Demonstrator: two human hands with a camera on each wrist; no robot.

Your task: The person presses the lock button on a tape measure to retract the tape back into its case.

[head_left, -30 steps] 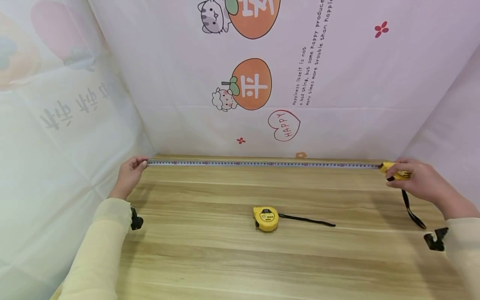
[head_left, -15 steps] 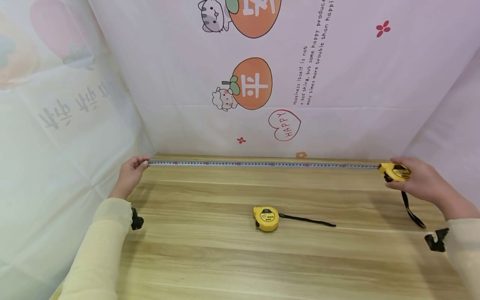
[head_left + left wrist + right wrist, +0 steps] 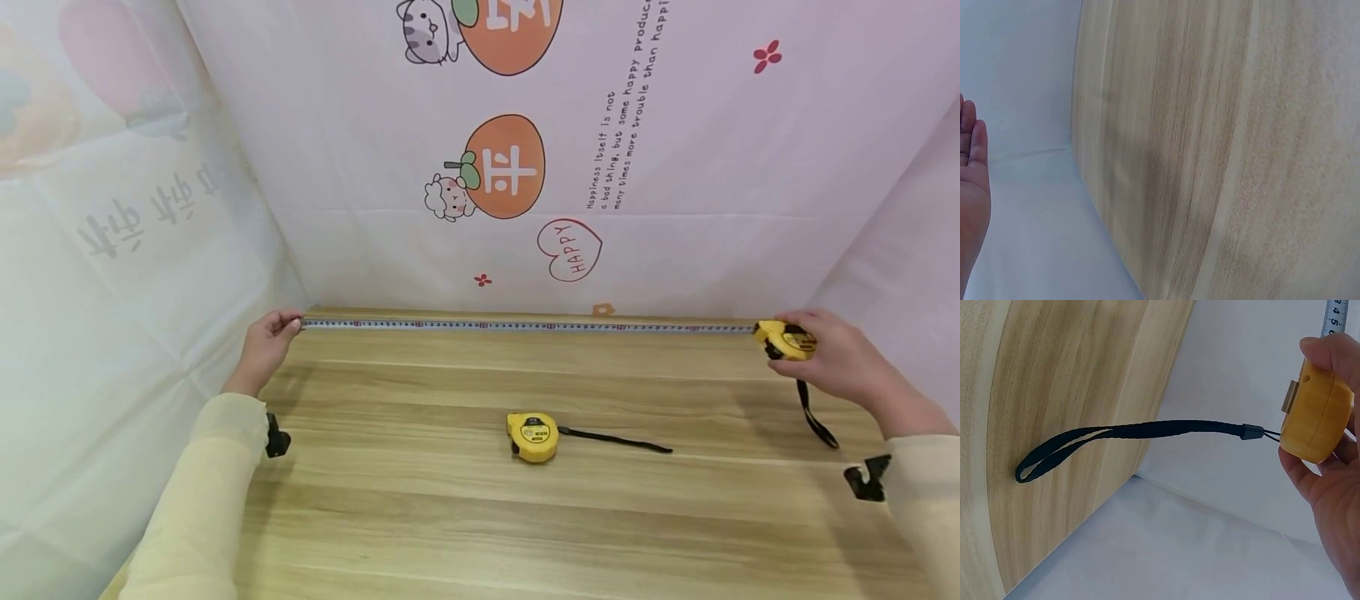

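A measuring tape's blade (image 3: pixel 517 327) stretches straight across the back of the table in the head view. My left hand (image 3: pixel 264 346) pinches its free end between thumb and fingers; that tip is hidden. At the right, my right hand (image 3: pixel 843 354) grips the yellow tape measure case (image 3: pixel 786 340), from which the blade runs. A black wrist strap (image 3: pixel 1172 429) hangs off the case in the right wrist view, where thumb and fingers wrap its sides. The left wrist view catches only part of my left hand (image 3: pixel 972 194), without the blade.
A second yellow tape measure (image 3: pixel 534 437) lies mid-table, its black strap (image 3: pixel 618 439) trailing right. White printed sheets (image 3: pixel 360 150) stand as walls behind and on both sides of the wooden table (image 3: pixel 450 517). Black mounts (image 3: pixel 277 435) sit at both wrists.
My right-hand fingers have shifted back on the case, uncovering more of its front. The case has moved slightly left, and my left hand slightly right, with the blade still stretched between them.
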